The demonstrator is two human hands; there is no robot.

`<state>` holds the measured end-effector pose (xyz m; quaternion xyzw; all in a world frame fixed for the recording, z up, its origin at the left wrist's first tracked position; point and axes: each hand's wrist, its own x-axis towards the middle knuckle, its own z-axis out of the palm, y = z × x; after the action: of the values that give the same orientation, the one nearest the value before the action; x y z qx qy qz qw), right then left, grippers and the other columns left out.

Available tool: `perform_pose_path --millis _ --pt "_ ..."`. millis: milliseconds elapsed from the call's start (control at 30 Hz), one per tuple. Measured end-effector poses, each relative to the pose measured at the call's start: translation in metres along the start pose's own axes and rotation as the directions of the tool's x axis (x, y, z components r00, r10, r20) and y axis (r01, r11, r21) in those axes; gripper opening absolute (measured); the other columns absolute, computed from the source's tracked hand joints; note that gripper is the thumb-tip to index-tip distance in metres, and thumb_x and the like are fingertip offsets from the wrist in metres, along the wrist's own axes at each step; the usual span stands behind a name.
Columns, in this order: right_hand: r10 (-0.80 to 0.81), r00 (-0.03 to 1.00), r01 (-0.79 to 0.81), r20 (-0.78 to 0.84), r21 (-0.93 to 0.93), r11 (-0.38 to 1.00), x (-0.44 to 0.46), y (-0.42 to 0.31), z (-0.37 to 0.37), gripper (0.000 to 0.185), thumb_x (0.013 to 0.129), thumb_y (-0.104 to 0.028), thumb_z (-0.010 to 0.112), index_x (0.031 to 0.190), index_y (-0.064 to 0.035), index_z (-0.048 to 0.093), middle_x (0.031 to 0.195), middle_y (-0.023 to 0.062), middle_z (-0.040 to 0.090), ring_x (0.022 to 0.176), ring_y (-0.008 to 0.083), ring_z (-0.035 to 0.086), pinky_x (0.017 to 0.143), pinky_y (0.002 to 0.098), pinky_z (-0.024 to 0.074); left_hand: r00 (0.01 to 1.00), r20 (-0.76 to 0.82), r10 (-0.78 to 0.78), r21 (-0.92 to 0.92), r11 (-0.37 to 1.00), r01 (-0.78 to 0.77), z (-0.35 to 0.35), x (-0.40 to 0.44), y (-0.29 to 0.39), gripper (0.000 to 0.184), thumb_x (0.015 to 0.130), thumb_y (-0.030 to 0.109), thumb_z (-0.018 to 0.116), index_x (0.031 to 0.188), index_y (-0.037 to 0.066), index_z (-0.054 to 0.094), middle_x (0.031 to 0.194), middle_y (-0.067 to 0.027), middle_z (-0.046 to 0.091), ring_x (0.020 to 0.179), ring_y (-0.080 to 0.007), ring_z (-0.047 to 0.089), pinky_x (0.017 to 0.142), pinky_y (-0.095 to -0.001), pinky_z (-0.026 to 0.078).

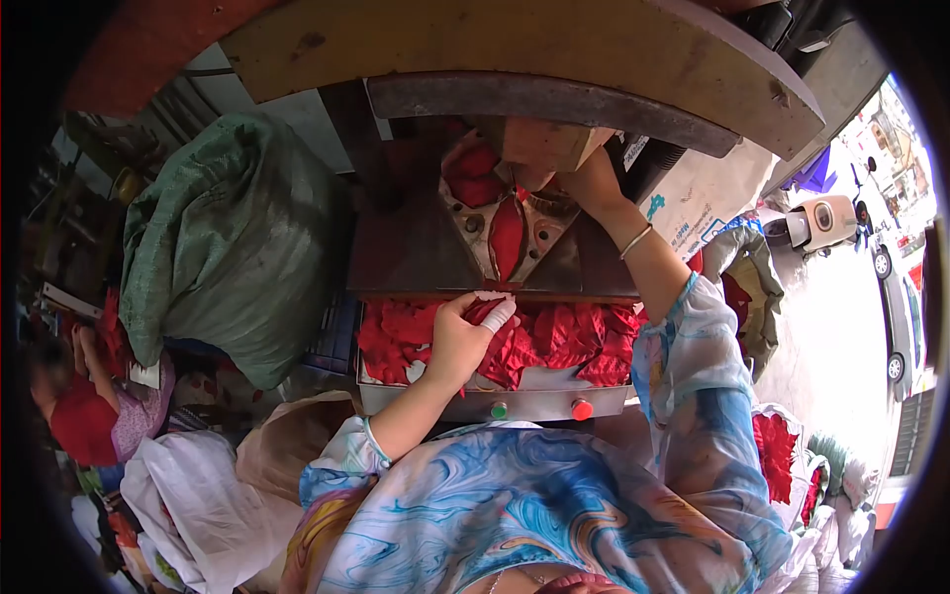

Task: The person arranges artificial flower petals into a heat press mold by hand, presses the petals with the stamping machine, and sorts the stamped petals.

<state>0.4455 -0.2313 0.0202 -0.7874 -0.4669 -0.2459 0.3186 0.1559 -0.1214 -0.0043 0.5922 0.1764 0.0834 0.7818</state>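
My left hand (458,345), its thumb wrapped in white tape, is closed in a pinch at the front edge of the dark press bed (406,257). A small red cloth piece with a pale edge (492,296) shows at its fingertips. Beyond it on the bed sits a metal cutting die (535,226), roughly triangular, with red material (508,238) inside its openings. My right hand (591,185) reaches under the press head, at a tan block (554,147) above the die's far side. Its fingers are mostly hidden. Crumpled red cloth scraps (554,342) fill the tray below the bed.
A heavy brown press beam (515,49) spans overhead. Green (499,410) and red (582,409) buttons sit on the front panel. A bulging green sack (233,243) stands left. Another person (89,416) is at far left. Sacks with red cloth (774,455) stand right.
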Motion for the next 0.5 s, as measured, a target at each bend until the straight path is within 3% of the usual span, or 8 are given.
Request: perform_pose_path --millis 67,133,233,267,300,367,433,500 --pt "0.230 0.968 -0.224 -0.098 0.071 0.972 -0.006 -0.028 -0.017 0.028 0.080 -0.010 0.074 0.105 -0.0036 0.067 0.094 0.0175 0.068 0.088 0.0319 0.070 0.074 0.0386 0.0564 1.000 -0.012 0.016 0.010 1.000 -0.016 0.000 0.000 0.001 0.017 0.089 0.008 0.072 0.101 -0.004 0.070 0.092 -0.0091 0.072 0.079 -0.0180 0.070 0.073 -0.0284 0.057" --pt "0.250 0.959 -0.214 -0.131 0.240 0.947 -0.026 -0.055 -0.031 0.026 0.080 -0.013 0.077 0.101 -0.0022 0.067 0.089 0.0133 0.069 0.076 0.0202 0.070 0.063 0.0313 0.0538 0.999 -0.023 0.039 0.019 0.999 -0.038 0.001 0.002 0.003 0.017 0.089 0.009 0.072 0.100 -0.004 0.070 0.091 -0.0090 0.072 0.079 -0.0180 0.071 0.073 -0.0283 0.057" --pt "0.315 0.864 -0.485 0.394 0.480 0.731 -0.058 -0.139 -0.070 0.017 0.083 -0.013 0.076 0.094 -0.0030 0.069 0.083 0.0075 0.065 0.066 0.0118 0.059 0.059 0.0261 0.0473 0.999 -0.053 0.007 0.006 1.000 -0.006 0.000 0.004 0.004 0.016 0.087 0.008 0.073 0.098 -0.003 0.070 0.090 -0.0080 0.072 0.080 -0.0172 0.070 0.073 -0.0297 0.056" --pt "0.180 0.901 -0.364 0.394 0.463 0.808 -0.065 -0.158 -0.076 0.015 0.084 -0.012 0.075 0.094 -0.0030 0.069 0.086 0.0071 0.065 0.069 0.0112 0.057 0.061 0.0253 0.0465 0.984 -0.008 0.177 0.198 0.965 -0.172 -0.001 0.006 0.001 0.018 0.086 0.009 0.075 0.098 -0.003 0.070 0.090 -0.0102 0.072 0.082 -0.0170 0.070 0.074 -0.0304 0.055" --pt "0.111 0.912 -0.320 0.395 0.516 0.794 -0.078 -0.166 -0.070 0.012 0.086 -0.009 0.073 0.095 -0.0034 0.068 0.089 0.0078 0.065 0.072 0.0104 0.057 0.063 0.0245 0.0462 0.943 0.073 0.325 0.375 0.867 -0.328 -0.001 0.006 -0.001 0.020 0.084 0.010 0.076 0.098 -0.003 0.070 0.090 -0.0123 0.073 0.084 -0.0167 0.070 0.076 -0.0312 0.054" --pt "0.293 0.912 -0.409 0.286 0.686 0.602 -0.104 -0.160 -0.047 0.008 0.090 -0.006 0.068 0.096 -0.0021 0.066 0.085 0.0044 0.065 0.069 0.0088 0.056 0.061 0.0236 0.0456 0.920 0.146 0.363 0.424 0.817 -0.390 0.007 -0.003 0.018 0.024 0.081 0.016 0.079 0.098 0.000 0.070 0.089 -0.0141 0.071 0.085 -0.0225 0.069 0.076 -0.0363 0.053" --pt "0.562 0.726 -0.636 0.395 0.697 0.332 -0.093 -0.151 -0.075 0.006 0.094 -0.005 0.064 0.097 -0.0005 0.064 0.081 0.0003 0.064 0.064 0.0055 0.054 0.057 0.0209 0.0440 0.782 0.231 0.578 0.650 0.507 -0.566 0.007 -0.002 0.028 0.029 0.079 0.026 0.081 0.095 0.005 0.069 0.086 -0.0138 0.069 0.080 -0.0288 0.067 0.073 -0.0399 0.051" --pt "0.644 0.703 -0.595 0.302 0.746 0.300 -0.093 -0.132 -0.086 0.009 0.095 -0.007 0.064 0.098 0.0010 0.065 0.072 -0.0020 0.062 0.056 0.0013 0.049 0.048 0.0171 0.0390 0.612 0.238 0.754 0.692 0.311 -0.651 -0.001 0.018 0.040 0.033 0.076 0.032 0.081 0.096 0.009 0.067 0.085 -0.0090 0.068 0.079 -0.0300 0.063 0.073 -0.0427 0.046"
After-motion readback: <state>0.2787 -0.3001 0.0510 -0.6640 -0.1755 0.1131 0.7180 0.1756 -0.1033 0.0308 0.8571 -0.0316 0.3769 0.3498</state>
